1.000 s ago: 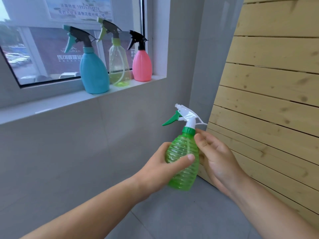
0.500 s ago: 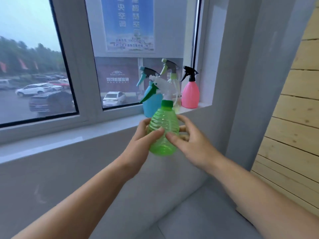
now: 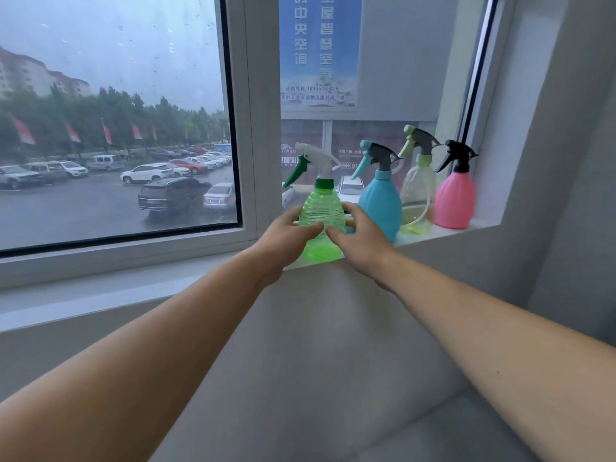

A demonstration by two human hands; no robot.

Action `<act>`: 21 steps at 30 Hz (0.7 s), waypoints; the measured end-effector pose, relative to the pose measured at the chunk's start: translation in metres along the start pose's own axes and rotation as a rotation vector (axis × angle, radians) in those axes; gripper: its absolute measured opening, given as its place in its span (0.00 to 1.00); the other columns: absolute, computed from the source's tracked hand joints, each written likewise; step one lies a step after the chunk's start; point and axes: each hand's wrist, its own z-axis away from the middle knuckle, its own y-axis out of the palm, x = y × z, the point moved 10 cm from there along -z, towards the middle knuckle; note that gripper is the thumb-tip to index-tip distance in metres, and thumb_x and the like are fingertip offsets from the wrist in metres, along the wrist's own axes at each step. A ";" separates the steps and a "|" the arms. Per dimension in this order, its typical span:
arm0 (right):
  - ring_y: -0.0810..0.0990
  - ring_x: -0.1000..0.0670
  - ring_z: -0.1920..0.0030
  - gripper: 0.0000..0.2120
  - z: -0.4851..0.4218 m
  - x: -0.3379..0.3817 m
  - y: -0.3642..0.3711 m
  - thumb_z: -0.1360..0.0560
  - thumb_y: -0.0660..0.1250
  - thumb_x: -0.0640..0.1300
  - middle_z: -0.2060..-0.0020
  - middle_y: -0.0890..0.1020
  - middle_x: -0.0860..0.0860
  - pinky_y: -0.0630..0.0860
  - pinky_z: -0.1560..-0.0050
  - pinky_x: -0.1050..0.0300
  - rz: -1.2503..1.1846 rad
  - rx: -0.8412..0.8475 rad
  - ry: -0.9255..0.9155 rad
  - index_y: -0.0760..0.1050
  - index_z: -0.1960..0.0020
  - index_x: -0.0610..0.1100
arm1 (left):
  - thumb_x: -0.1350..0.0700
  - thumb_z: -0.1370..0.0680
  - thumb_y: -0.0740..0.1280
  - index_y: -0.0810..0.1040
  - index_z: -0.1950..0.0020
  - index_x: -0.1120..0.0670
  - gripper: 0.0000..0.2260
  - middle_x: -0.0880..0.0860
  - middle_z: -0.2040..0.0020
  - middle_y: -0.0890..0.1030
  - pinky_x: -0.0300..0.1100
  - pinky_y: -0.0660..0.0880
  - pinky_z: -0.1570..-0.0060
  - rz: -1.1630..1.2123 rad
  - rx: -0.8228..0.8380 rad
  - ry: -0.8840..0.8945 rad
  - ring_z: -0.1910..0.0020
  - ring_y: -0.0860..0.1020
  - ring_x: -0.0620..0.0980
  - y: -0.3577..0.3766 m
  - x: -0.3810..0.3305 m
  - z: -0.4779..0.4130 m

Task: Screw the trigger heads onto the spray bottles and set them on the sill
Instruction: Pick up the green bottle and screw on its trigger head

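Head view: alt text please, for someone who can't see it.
The left hand and right hand hold a green spray bottle, trigger head on, upright at the front edge of the window sill. To its right stand a blue bottle, a clear yellowish bottle and a pink bottle.

Both hands (image 3: pixel 286 241) (image 3: pixel 361 243) grip the green bottle (image 3: pixel 321 218) on the sill (image 3: pixel 133 288).

The left hand (image 3: pixel 286 235) and the right hand (image 3: pixel 361 243) hold the green spray bottle (image 3: pixel 321 211), and their far fingers are hidden behind it. The right hand covers the lower left part of the blue spray bottle (image 3: pixel 381 201). The poster (image 3: pixel 320 45) is cut by the top edge, and its small print is not readable.
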 end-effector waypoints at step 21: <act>0.65 0.48 0.25 0.34 -0.027 -0.019 0.011 0.21 0.63 0.50 0.23 0.65 0.47 0.63 0.26 0.49 0.070 -0.006 0.029 0.50 0.20 0.52 | 0.54 0.20 0.72 0.69 0.23 0.52 0.26 0.55 0.46 0.83 0.35 0.74 0.59 -0.118 -0.199 0.060 0.54 0.82 0.49 -0.013 0.008 -0.027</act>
